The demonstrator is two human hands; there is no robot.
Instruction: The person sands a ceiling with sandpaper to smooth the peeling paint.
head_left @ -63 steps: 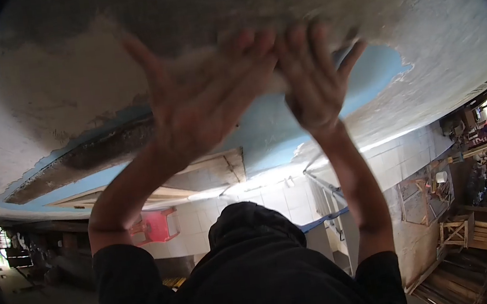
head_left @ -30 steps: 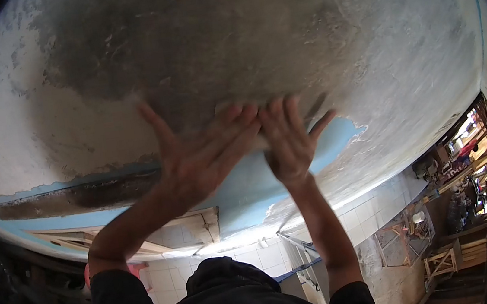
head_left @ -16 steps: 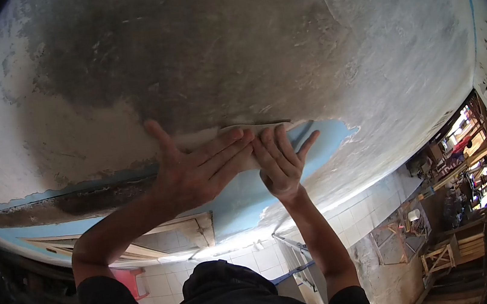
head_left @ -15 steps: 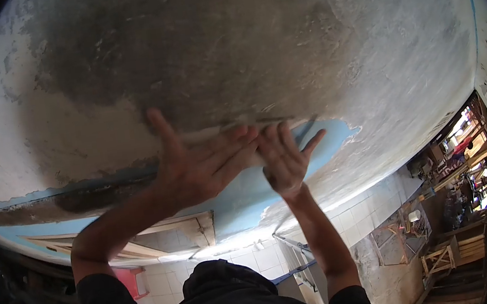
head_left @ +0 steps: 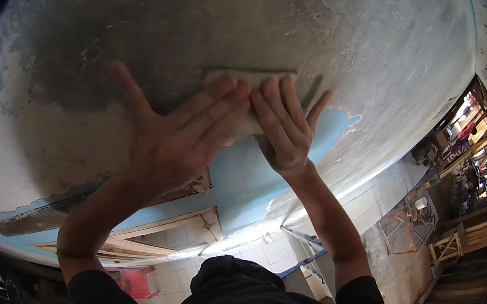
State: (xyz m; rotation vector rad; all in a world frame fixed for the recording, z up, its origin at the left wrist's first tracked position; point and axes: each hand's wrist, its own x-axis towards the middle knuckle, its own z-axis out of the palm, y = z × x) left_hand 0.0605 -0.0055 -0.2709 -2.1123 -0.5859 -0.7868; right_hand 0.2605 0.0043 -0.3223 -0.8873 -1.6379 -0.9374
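A pale flat plate [head_left: 249, 77] with a dark upper edge lies against the mottled grey wall surface [head_left: 228, 26]. My left hand [head_left: 175, 139] holds its left part, with several fingers stretched over it towards the right and one finger splayed up to the left. On the right part of the plate lies my right hand [head_left: 286, 125], its fingers pointing up and one splayed to the right. The undersides of both hands and my left thumb are hidden. Light blue paint [head_left: 238, 180] shows on the wall below the plate.
A wooden frame [head_left: 210, 226] sits in the lower left, near a pink-red stool [head_left: 141, 283] on white tiles. Metal legs with a blue strap [head_left: 303, 263] stand by my body. Wooden furniture [head_left: 473, 236] and clutter fill the right side.
Both hands and the pale plate have moved up across the wall surface, and more of the plate shows. The whole view has shifted slightly.
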